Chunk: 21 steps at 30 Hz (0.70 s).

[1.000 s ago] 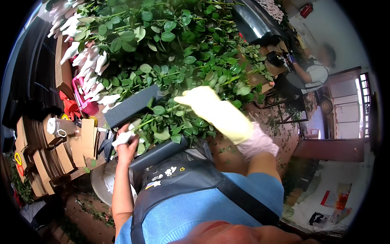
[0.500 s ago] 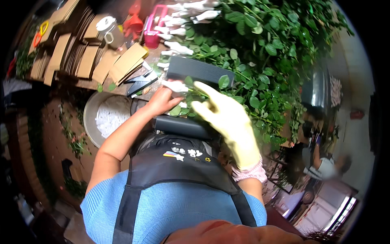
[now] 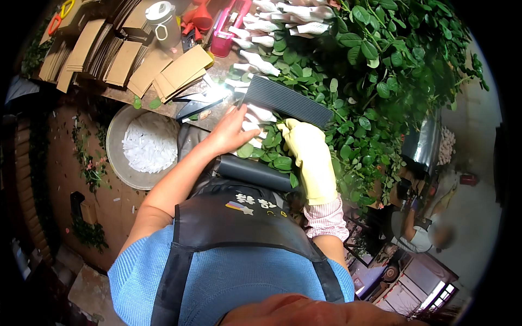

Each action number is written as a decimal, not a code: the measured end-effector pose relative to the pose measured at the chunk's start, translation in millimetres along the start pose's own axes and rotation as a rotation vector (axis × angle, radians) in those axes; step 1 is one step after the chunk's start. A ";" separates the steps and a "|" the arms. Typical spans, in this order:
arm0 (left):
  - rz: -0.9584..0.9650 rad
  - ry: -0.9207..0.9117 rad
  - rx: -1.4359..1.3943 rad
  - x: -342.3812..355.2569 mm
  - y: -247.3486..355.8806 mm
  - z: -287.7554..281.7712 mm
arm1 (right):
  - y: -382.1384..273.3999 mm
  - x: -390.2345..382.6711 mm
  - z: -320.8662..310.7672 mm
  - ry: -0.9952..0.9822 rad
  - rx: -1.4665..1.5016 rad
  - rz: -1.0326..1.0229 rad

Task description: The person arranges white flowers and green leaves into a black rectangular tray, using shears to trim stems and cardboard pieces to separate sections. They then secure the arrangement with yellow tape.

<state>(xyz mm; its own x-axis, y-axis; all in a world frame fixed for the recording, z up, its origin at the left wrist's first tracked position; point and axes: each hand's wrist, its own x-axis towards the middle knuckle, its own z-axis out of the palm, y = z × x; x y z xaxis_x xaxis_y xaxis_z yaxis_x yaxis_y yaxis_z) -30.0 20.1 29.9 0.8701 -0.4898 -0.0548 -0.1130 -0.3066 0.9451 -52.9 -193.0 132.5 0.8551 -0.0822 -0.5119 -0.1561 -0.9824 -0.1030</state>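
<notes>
Workbench (image 3: 221, 67): one; one co-worker (image 3: 420, 237) at 4 o'clock.
Net-sleeved rose buds (image 3: 262, 113): at least two by the left hand, 12 o'clock.
Left hand (image 3: 231, 130): bare, thumb apart from fingers; grip cannot be told.
Right hand (image 3: 307, 146): yellow-gloved, fingers curled narrow at foliage; hold cannot be told.
Ribbed block (image 3: 288, 101): one, 1 o'clock.
Basin (image 3: 115, 155): one, 9 o'clock.

White characters (image 3: 266, 202) on black apron (image 3: 234, 225)

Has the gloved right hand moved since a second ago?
Yes: the right hand has shifted left along the ribbed block, from beyond its right end to its near side.
</notes>
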 end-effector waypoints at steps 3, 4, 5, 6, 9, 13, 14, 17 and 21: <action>-0.026 0.078 0.061 5.7 19.9 -1.8 | -4.1 3.2 3.3 -0.014 -0.057 0.036; -0.044 0.114 0.093 7.4 26.6 -1.2 | -5.1 4.2 4.2 -0.013 -0.086 0.042; -0.014 0.182 0.185 7.8 27.0 2.0 | -3.6 3.9 8.0 0.015 -0.088 0.032; 0.019 0.173 0.201 7.0 26.9 -0.6 | -2.7 4.0 12.3 0.046 -0.089 0.021; 0.068 0.147 0.202 -5.0 19.8 -12.5 | 0.2 5.4 13.2 0.022 -0.062 0.036; -0.018 0.607 -0.343 -23.1 18.7 -28.4 | -5.8 7.3 1.3 -0.092 0.014 0.076; -0.017 0.729 -0.509 -19.9 22.0 -42.8 | -6.3 4.3 -2.9 -0.090 0.023 0.059; -0.214 0.416 -0.199 -24.8 -22.3 -50.3 | -0.1 -2.4 -6.7 -0.088 0.084 -0.037; -0.236 0.185 -0.023 6.6 -3.6 -12.3 | -6.7 -0.5 13.8 0.013 -0.088 0.036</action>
<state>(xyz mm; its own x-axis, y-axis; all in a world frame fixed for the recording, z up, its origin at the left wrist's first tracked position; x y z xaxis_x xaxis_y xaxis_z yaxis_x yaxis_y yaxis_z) -17.9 28.0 30.1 0.9441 -0.2494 -0.2157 0.1113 -0.3747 0.9204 -59.1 -184.0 121.7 0.8561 -0.1191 -0.5030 -0.1431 -0.9897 -0.0091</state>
